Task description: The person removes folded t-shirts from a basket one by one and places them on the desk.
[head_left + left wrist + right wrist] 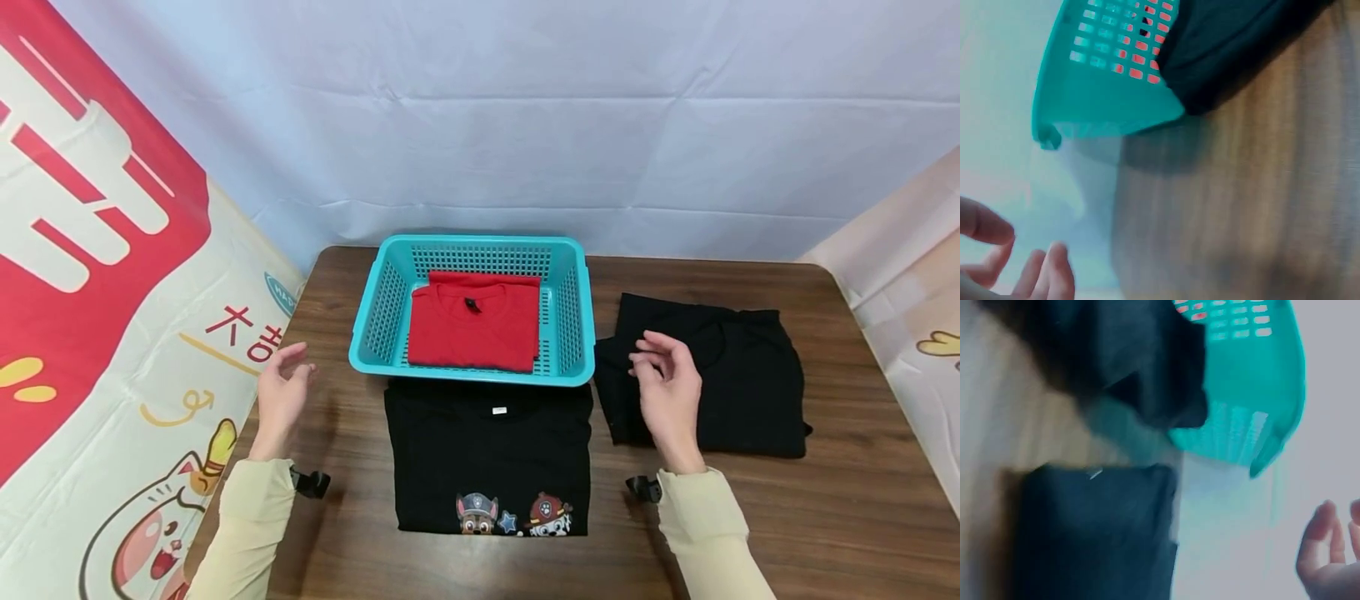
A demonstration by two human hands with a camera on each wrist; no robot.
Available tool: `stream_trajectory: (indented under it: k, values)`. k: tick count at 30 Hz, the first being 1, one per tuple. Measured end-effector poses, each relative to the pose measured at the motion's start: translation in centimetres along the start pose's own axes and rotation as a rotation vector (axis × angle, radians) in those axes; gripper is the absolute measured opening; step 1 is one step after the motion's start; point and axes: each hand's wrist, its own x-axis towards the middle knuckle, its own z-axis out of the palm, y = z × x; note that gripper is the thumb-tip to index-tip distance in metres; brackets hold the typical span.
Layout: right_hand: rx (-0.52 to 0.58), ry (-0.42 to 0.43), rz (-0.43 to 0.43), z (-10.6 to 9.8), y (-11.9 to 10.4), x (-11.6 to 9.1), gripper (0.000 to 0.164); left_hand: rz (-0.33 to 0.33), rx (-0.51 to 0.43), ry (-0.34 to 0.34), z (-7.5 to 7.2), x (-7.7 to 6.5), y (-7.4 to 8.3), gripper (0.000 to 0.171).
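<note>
In the head view a teal plastic basket (364,333) stands at the back of the table with a folded red T-shirt (480,329) inside. Right in front of it lies a folded black T-shirt (491,458) printed with cartoon dogs. Another folded black garment (742,383) lies to the right of the basket. My left hand (281,392) hovers left of the basket, fingers loosely bent, holding nothing. My right hand (671,396) is over the left part of the right-hand black garment, fingers loosely curved and nothing between them. Both wrist views show the hands apart from the basket (1110,94).
The brown wooden table (847,467) has a pale cloth backdrop (525,150) behind it. A printed red and white sheet (135,333) hangs along the left side. Dark straps with small devices (311,483) are on the wrists.
</note>
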Motion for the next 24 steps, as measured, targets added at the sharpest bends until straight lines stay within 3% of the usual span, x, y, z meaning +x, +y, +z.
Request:
stream_trajectory:
  k: [4,7,10,13,16,21,24]
  values:
    - [0.115,-0.094,-0.041,2.0,-1.1,0.3,0.030,0.158,0.074,0.079,1.3,0.1,1.3,0.034]
    - [0.076,-0.230,-0.044,3.7,-1.5,0.5,0.032,0.311,0.135,0.076,2.8,-0.1,2.5,0.033]
    - [-0.038,-0.379,-0.031,5.3,-1.7,0.9,0.034,0.466,0.195,0.019,4.6,-0.2,3.7,0.031]
    - [-0.160,-0.520,-0.010,6.8,-2.0,1.5,0.039,0.546,0.241,-0.095,6.2,-0.3,4.7,0.031]
    - [-0.299,-0.643,0.025,8.0,-2.2,2.2,0.047,0.512,0.304,-0.223,7.7,-0.1,5.5,0.035]
    - [-0.536,-0.796,0.116,9.4,-2.5,3.6,0.063,0.316,0.463,-0.449,9.2,0.8,6.5,0.053]
    - [-0.565,-0.823,0.220,10.2,-2.2,4.3,0.071,0.200,0.573,-0.567,10.0,1.6,6.9,0.063]
